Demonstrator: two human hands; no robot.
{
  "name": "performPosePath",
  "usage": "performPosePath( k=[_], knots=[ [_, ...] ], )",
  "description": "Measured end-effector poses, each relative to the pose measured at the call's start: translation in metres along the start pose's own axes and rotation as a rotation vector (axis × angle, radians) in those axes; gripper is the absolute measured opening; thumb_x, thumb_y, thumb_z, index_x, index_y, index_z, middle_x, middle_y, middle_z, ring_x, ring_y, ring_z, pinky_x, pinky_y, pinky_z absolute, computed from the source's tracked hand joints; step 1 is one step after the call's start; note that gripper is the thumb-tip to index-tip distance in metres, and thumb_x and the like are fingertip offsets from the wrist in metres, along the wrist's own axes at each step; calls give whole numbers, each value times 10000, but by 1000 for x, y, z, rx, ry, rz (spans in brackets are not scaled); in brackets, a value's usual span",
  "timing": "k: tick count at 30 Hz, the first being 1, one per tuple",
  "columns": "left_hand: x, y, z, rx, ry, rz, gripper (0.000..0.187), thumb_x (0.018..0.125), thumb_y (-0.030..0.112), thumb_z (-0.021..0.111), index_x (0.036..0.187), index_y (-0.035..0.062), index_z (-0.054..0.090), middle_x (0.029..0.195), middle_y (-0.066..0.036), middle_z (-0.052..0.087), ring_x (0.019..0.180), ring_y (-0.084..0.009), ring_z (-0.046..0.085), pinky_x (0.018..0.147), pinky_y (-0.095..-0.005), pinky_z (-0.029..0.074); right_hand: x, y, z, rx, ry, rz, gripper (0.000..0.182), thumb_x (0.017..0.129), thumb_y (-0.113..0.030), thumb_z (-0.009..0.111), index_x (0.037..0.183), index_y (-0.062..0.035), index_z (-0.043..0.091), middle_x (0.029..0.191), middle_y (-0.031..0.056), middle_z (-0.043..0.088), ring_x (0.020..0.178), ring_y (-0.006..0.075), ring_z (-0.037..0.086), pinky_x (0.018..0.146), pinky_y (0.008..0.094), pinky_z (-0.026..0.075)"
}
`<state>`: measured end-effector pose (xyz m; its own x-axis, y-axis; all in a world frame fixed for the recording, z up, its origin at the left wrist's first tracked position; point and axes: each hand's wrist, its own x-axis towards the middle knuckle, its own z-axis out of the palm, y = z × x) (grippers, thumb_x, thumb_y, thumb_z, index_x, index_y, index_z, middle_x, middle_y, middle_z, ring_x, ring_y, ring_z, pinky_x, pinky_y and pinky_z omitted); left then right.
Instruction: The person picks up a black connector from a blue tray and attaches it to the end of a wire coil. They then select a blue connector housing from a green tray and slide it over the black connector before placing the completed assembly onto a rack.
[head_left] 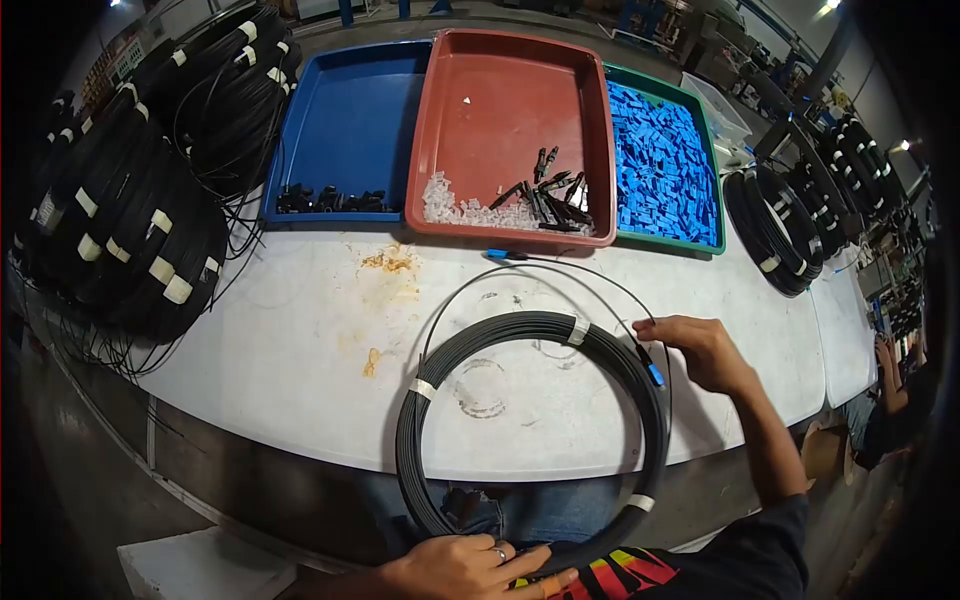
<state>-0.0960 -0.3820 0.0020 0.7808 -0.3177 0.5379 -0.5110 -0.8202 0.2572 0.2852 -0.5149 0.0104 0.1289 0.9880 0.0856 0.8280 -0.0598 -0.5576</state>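
A coil of black cable (408,440), bound with several pale tape bands, lies partly on the white table and reaches over its front edge toward my body. My left hand (465,568) is closed over the coil's near side, a ring on one finger and an orange band on another. At the coil's right side, my right hand (700,350) has its fingertips pinched together at the cable end, just above a blue-tipped connector (655,375). The other blue-tipped connector (505,255) lies on a loose loop beyond the coil, near the red tray.
At the back stand a blue tray (350,90) with black parts, a red tray (500,130) with clear and black pieces, and a green tray (712,185) of blue pieces. Cable coils are stacked left (120,230) and right (770,230). Another person's arm (890,375) shows far right.
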Motion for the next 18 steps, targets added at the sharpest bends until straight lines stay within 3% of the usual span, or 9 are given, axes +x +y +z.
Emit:
performPosePath(
  k=[4, 6, 9, 11, 12, 14, 15, 17, 18],
  knots=[
    [-8, -2, 17, 20, -136, 29, 486, 873, 190, 614, 1353, 221, 685, 1185, -73, 717, 691, -121, 600, 604, -263, 442, 0, 6, -16, 184, -127, 56, 606, 706, 255, 434, 1185, 12, 714, 1274, 179, 713, 1181, 294, 693, 1029, 385, 544],
    [1, -5, 13, -1, -144, 12, 488, 873, 182, 620, 1356, 199, 682, 1211, -87, 713, 730, -154, 641, 635, -284, 475, 4, -2, -7, 635, -22, 233, 499, 734, 210, 417, 1129, 74, 690, 1243, 177, 712, 1082, 246, 709, 970, 366, 560],
    [31, -7, -3, -304, 66, -13, 418, 931, 142, 608, 1340, 83, 672, 1274, -157, 688, 947, -271, 704, 776, -379, 537, 12, -12, 13, 736, 105, 260, 368, 791, 141, 445, 1083, 80, 660, 1176, 163, 703, 962, 190, 701, 907, 347, 572],
    [37, -1, -6, -989, 189, -29, 380, 1030, 244, 568, 1266, -34, 673, 1311, -227, 659, 1153, -377, 661, 904, -475, 523, 20, -21, 24, 794, 184, 289, 336, 824, 85, 477, 1121, 38, 628, 1095, 143, 710, 880, 151, 689, 835, 318, 573],
    [37, 3, -3, -984, 190, -36, 380, 1030, 244, 568, 1266, -34, 673, 1311, -227, 659, 1153, -377, 661, 904, -475, 523, 24, -23, 26, 903, 226, 350, 360, 826, 89, 485, 1160, 33, 610, 1068, 128, 711, 849, 141, 682, 793, 304, 562],
    [32, 17, 12, -1291, -67, 115, 423, 1104, 138, 339, 1373, 80, 660, 1492, -128, 573, 1325, -265, 596, 1053, -400, 483, 36, -30, 25, 1114, 294, 470, 369, 871, 68, 576, 1238, 30, 567, 972, 86, 708, 747, 107, 648, 642, 264, 505],
    [24, 26, 34, -1289, -71, 114, 423, 1104, 138, 339, 1373, 80, 660, 1492, -128, 573, 1325, -265, 596, 1053, -400, 483, 42, -30, 24, 1117, 297, 467, 369, 871, 68, 576, 1238, 30, 567, 972, 86, 708, 747, 107, 648, 642, 264, 505],
    [-9, 49, 126, -743, 250, 636, 499, 1092, 293, 363, 1495, 48, 528, 1588, -199, 444, 1459, -383, 443, 1161, -515, 376, 49, -30, 25, 844, 225, 518, 315, 916, -4, 668, 1224, 9, 605, 917, 72, 703, 681, 90, 614, 587, 254, 469],
    [-30, 57, 136, -742, 246, 638, 499, 1092, 293, 363, 1495, 48, 528, 1588, -199, 444, 1459, -383, 443, 1161, -515, 376, 54, -28, 32, 654, 266, 465, 235, 934, -63, 713, 1159, -12, 667, 870, 72, 712, 652, 94, 604, 578, 269, 470]
  ],
)
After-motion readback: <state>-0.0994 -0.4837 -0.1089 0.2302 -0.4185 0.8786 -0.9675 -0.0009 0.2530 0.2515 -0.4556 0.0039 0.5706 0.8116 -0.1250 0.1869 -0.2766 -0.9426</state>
